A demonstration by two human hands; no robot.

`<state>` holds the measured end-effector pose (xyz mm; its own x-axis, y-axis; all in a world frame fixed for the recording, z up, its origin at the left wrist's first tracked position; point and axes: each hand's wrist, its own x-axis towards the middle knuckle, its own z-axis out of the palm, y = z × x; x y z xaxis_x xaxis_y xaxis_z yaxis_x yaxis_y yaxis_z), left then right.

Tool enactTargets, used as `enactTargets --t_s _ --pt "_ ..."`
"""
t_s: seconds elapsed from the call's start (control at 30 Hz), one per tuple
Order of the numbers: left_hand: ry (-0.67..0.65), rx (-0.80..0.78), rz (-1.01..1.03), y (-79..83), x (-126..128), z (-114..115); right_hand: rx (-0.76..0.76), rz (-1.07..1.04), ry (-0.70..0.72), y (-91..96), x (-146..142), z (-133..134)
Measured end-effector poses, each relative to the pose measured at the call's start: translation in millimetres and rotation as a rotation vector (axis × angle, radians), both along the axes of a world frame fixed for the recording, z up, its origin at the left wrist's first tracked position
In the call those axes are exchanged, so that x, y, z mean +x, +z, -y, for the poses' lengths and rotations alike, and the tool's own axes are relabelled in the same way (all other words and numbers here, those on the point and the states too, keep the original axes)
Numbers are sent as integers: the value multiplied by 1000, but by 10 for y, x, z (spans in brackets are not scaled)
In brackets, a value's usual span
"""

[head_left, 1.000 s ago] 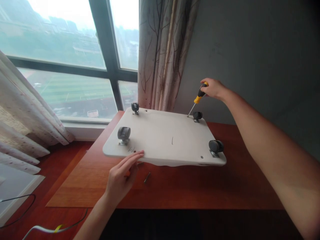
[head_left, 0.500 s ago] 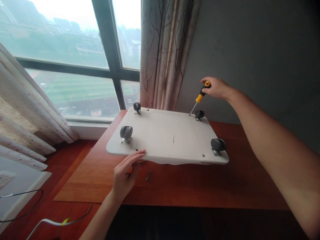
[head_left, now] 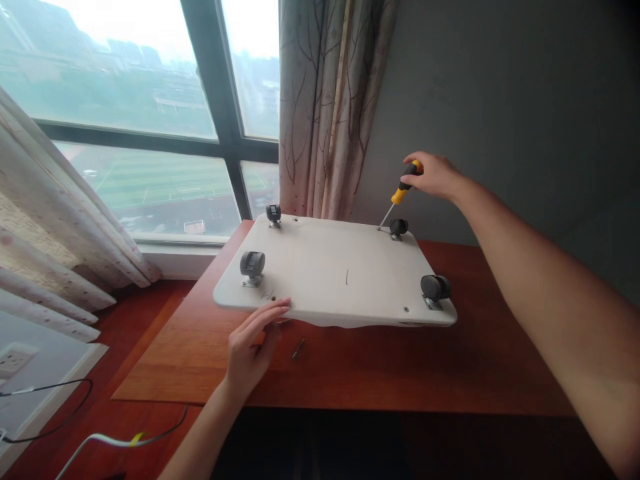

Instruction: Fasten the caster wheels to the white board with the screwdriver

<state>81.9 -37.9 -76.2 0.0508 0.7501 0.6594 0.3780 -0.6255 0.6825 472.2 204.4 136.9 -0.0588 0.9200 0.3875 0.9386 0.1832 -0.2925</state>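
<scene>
Four black swivel casters [head_left: 253,265], each on a small metal plate, stand wheels-up at the corners of one flat off-white board with rounded corners [head_left: 330,273]. I log the board as lying on the reddish-brown wooden tabletop [head_left: 400,367], towards its far edge, smooth and matt, with a short dark pen mark near its middle.

One yellow-and-black-handled screwdriver [head_left: 400,193]: slim steel shaft, tilted, tip down on the board's far-right corner just beside the caster there. My right hand [head_left: 435,175] has it by the top of the handle, fingers [head_left: 417,160] clamped around the grip.

One left hand [head_left: 250,347], mine, palm down over the tabletop at the near-left side. Its fingers [head_left: 270,312] are stretched out and loosely apart, holding nothing, the tips touching the board's near edge by a small drilled hole.

One small dark metal screw [head_left: 299,348], loose on the tabletop, just in front of the board and just right of my left hand.

Surroundings, as I see them on the feed:
- one pale fabric curtain printed with bare branches [head_left: 330,100], hanging in folds behind the board;
- one large dark-framed window [head_left: 125,100], hazy outside;
- one plain grey wall [head_left: 500,100], matt;
- one thin cable with a yellow tag [head_left: 100,440], trailing on the red floor at lower left.
</scene>
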Motion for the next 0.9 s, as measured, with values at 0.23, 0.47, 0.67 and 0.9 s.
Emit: enactTargets --t_s 0.23,0.47,0.67,0.9 --pt "19 -1 -16 -4 -9 1 10 79 -142 20 -36 -32" --pt "11 3 -22 -10 -8 2 3 53 -113 53 -60 -40" --pt "18 -11 -31 -23 -15 4 -18 127 -168 52 -126 -39" --pt "7 -12 -24 -33 -17 6 151 108 -216 -39 -157 26"
